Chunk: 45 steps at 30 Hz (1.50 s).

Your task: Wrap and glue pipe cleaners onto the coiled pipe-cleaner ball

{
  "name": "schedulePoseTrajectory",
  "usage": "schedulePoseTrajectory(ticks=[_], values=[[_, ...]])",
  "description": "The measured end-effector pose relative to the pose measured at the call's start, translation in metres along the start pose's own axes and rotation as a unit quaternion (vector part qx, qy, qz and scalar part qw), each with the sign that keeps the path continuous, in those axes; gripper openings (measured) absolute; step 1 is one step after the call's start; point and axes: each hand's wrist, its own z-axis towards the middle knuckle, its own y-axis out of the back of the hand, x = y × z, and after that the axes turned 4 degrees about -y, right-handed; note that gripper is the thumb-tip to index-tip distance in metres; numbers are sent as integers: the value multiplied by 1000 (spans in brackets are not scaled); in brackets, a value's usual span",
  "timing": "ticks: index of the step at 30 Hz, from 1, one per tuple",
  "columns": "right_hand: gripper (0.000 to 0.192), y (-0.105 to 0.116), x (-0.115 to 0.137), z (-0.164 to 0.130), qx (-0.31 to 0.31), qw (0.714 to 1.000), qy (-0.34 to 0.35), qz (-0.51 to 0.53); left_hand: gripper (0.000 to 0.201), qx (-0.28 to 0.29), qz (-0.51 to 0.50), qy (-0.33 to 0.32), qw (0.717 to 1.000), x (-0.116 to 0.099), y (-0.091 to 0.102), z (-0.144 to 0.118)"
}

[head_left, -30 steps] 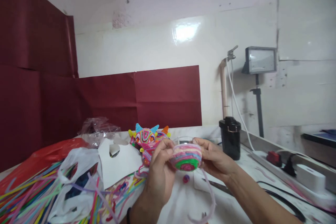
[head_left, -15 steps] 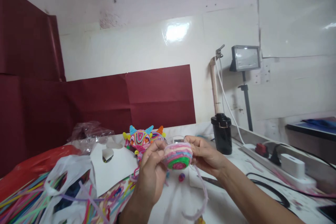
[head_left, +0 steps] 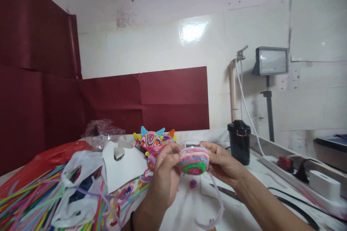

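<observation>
Both hands — left hand (head_left: 162, 177), right hand (head_left: 221, 162) — grip the striped bowl (head_left: 193, 160), base facing the camera.

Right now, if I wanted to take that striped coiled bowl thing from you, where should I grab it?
Probably by the rim of the coiled bowl, at its left and right sides, as the left hand and right hand do. It is round, wound from fuzzy stems, its green and pink bottom facing the camera. Avoid the loose lilac stem that hangs from it.
</observation>
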Motion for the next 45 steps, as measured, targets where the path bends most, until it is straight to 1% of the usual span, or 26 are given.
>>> schedulePoseTrajectory(ticks=[15,18,29,36,45], values=[[31,1,-2,2,-7,1000,6,13,10,-8,7,-11,1000,1,-2,2],[31,2,-2,2,-4,1000,4,13,10,-10,10,-5,1000,1,-2,3],[29,4,-4,1,-3,1000,2,10,10,11,-3,12,1000,1,0,1],[28,3,-3,2,-1,1000,0,3,10,-8,3,12,1000,1,0,1],[35,4,-2,0,-10,1000,-7,-23,4,14,-15,13,1000,0,0,1]])
